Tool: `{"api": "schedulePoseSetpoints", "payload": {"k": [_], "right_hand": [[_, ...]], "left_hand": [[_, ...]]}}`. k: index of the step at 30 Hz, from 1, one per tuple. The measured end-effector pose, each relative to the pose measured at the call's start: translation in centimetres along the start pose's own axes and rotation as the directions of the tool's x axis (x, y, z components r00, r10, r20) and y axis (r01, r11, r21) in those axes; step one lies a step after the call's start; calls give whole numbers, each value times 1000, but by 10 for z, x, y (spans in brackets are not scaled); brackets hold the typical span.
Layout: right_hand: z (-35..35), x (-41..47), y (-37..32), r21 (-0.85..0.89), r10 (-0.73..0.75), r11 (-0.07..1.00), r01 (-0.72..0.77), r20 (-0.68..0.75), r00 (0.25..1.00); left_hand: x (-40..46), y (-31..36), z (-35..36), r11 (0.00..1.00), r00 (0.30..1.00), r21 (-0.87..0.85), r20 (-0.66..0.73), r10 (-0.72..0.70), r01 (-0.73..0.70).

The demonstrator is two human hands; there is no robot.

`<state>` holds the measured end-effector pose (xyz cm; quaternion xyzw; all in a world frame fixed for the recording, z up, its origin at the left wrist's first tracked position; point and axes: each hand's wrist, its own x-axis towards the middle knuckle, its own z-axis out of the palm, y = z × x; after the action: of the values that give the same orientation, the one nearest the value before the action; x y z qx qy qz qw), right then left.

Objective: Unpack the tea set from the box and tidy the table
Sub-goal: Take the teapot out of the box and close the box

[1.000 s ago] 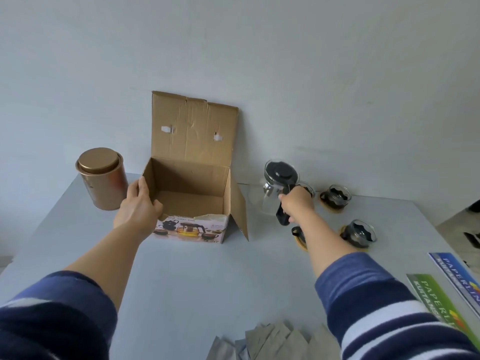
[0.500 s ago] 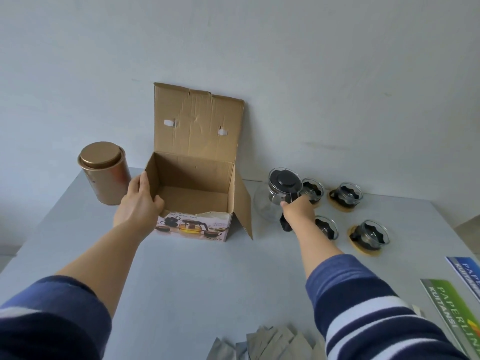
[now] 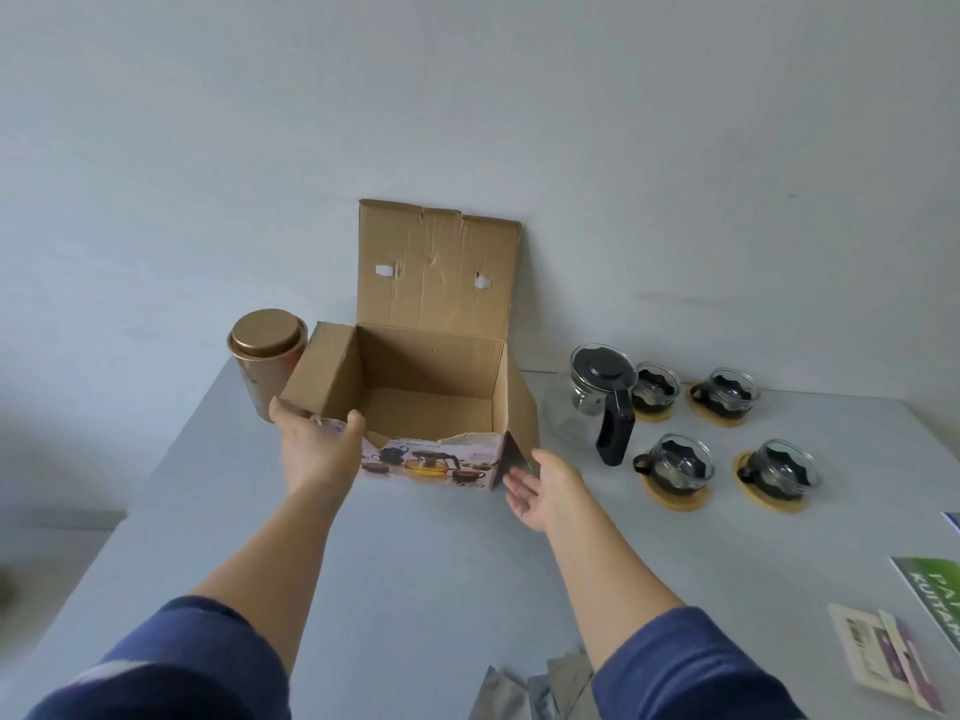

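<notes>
The left hand (image 3: 319,449) is gripping the near-left corner of the cardboard box (image 3: 431,387), thumb hooked over the front wall and fingers on the side flap. The right hand (image 3: 543,488) is spread flat with palm inward, holding nothing, just beside the box's near-right corner but not clearly touching it. The box is standing between the two hands, lid flap upright, and appears empty. Unpacking is judged finished; the step in hand is dealing with the empty box. The next move likely calls for the right hand pressing the right wall so both hands can lift or fold the box. Right of the right hand are standing one glass teapot (image 3: 597,402) and four glass cups (image 3: 675,462), each on a coaster. Beyond the left hand: one copper tin (image 3: 265,356). Nearest the forearms are lying several foil sachets (image 3: 540,691), count unclear.
</notes>
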<state>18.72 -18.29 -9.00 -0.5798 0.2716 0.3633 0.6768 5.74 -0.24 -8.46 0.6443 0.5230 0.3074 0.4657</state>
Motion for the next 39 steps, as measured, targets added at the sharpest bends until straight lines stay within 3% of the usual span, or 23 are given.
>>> {"api": "schedulePoseSetpoints", "payload": {"k": [3, 6, 12, 15, 17, 19, 21, 22, 24, 26, 29, 32, 34, 37, 38, 39], "right_hand": [[1, -13, -4, 19, 45, 999, -46, 39, 998], [2, -19, -6, 61, 49, 997, -53, 68, 997], [8, -36, -11, 224, -46, 975, 14, 138, 989], [15, -47, -16, 301, -230, 936, 184, 125, 965], [19, -55, -20, 260, -427, 878, 402, 46, 903], [24, -65, -21, 33, -665, 746, 665, 6, 747], [31, -72, -16, -294, -866, 432, 852, 126, 483], [35, -72, -12, -402, -900, 257, 879, 232, 369], [41, -65, -5, -517, -882, -24, 856, 413, 225], [47, -54, -1, -572, -814, -221, 790, 555, 174], [54, -41, -2, -603, -704, -373, 705, 679, 209], [61, -29, -6, -631, -629, -401, 664, 717, 301], [67, -19, -17, -645, -602, -325, 692, 705, 375], [88, -8, -51, -634, -735, -96, 768, 565, 375], [97, -9, -67, -615, -789, 22, 788, 474, 392], [107, -13, -84, -582, -803, 174, 795, 384, 456]], "left_hand": [[-9, 2, -15, 979, 984, 99, 48, 172, -176], [-6, -3, -23, 901, 925, 225, 175, 338, -372], [5, -10, -33, 856, 912, 353, 304, 277, -377], [11, -10, -36, 861, 910, 355, 333, 247, -363], [14, -10, -37, 861, 895, 340, 372, 247, -378], [14, -10, -34, 870, 874, 301, 418, 248, -390], [13, -9, -29, 894, 865, 254, 445, 232, -370], [12, -8, -26, 906, 867, 241, 451, 213, -348], [13, -6, -23, 922, 867, 233, 467, 174, -310], [15, -4, -21, 925, 863, 232, 478, 161, -301], [20, -2, -18, 928, 861, 224, 483, 161, -299], [24, 0, -14, 932, 856, 204, 488, 169, -301], [29, 1, -11, 929, 855, 203, 487, 177, -308], [35, 2, -6, 923, 854, 212, 486, 187, -323], [37, 2, -4, 922, 854, 213, 486, 186, -323], [40, 2, -2, 923, 853, 215, 489, 182, -320]]}}
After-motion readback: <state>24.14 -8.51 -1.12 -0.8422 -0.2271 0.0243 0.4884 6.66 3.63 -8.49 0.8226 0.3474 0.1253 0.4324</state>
